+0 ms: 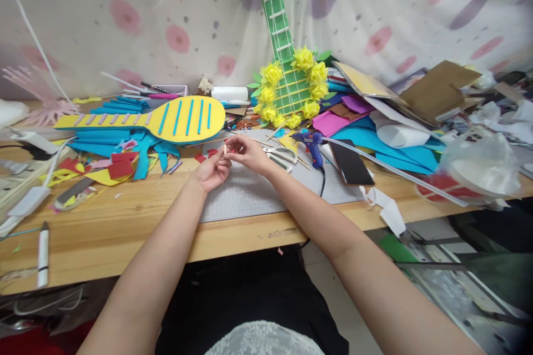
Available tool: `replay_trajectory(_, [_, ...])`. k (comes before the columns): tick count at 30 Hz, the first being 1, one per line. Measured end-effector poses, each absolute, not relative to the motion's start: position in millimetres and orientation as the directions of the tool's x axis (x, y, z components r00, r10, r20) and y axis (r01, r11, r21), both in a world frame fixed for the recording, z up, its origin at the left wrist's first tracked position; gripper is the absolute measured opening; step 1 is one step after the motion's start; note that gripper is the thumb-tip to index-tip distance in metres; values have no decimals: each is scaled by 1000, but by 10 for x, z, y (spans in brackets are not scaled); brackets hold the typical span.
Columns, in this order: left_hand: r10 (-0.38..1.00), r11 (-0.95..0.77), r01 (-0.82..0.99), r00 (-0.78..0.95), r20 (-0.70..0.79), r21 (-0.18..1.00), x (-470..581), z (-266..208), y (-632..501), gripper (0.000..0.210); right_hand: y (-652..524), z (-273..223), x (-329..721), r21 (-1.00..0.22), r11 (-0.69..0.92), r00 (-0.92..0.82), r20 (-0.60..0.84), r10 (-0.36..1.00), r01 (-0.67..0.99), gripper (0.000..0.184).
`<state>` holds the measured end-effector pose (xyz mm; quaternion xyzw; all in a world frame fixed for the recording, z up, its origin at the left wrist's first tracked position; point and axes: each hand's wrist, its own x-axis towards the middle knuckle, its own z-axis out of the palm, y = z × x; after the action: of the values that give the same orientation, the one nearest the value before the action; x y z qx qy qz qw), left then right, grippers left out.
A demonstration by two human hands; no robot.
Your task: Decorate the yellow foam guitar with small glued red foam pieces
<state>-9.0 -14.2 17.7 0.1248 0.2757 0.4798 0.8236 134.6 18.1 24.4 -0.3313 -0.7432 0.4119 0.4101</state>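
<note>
Over the grey cutting mat (245,199), my left hand (211,172) and my right hand (249,155) meet, fingertips closed. Between them is a small pale rolled strip (225,149), pinched by both; its exact kind is too small to tell. Just right of my right hand lie scissors with pale handles (283,156), partly hidden by it. A blue glue gun (310,147) rests farther right. Behind my left hand lies a yellow paper guitar shape (187,118) with blue strips on its body and pink ones along its neck.
A green paper guitar (281,33) with yellow flowers leans on the back curtain. Coloured paper scraps (120,166) lie at left, a white marker (43,255) near the front edge. At right are a phone (352,162), stacked sheets and a plastic-wrapped bundle (478,161).
</note>
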Motion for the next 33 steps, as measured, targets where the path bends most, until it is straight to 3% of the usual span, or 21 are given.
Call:
replay_trajectory(4, [951, 306, -516, 123, -284, 800, -109, 141, -107, 12, 191, 242, 1437, -937, 328, -361, 265, 894, 124, 33])
replay_trajectory(6, [975, 165, -263, -101, -197, 950, -127, 100, -55, 20, 201, 232, 1519, -975, 209, -320, 176, 931, 70, 35])
replay_trajectory(8, [967, 74, 41, -248, -62, 996, -135, 71, 22, 27, 214, 208, 1607, -998, 64, -299, 65, 952, -12, 36])
replay_trajectory(12, [971, -17, 486, -202, 131, 874, -71, 122, 207, 27, 228, 166, 1743, -949, -219, -303, -145, 942, -226, 37])
replay_trajectory(17, [999, 10, 889, 7, -35, 458, 87, 255, 406, 24, 207, 182, 1817, -879, -323, -313, -215, 925, -351, 36])
replay_trajectory(20, [995, 24, 940, 10, -96, 342, 131, 279, 489, 29, 197, 169, 1833, -877, -333, -317, -225, 921, -346, 37])
replay_trajectory(25, [990, 81, 931, -34, -138, 355, 98, 276, 528, 32, 188, 117, 1824, -943, -215, -301, -135, 944, -253, 36])
replay_trajectory(29, [995, 78, 838, -28, -100, 540, 27, 217, 468, 14, 164, 109, 1791, -994, -5, -286, 27, 958, -109, 35])
replay_trajectory(33, [997, 68, 580, -24, -67, 812, 4, 117, 344, 7, 138, 116, 1746, -996, 49, -326, 72, 943, -76, 32])
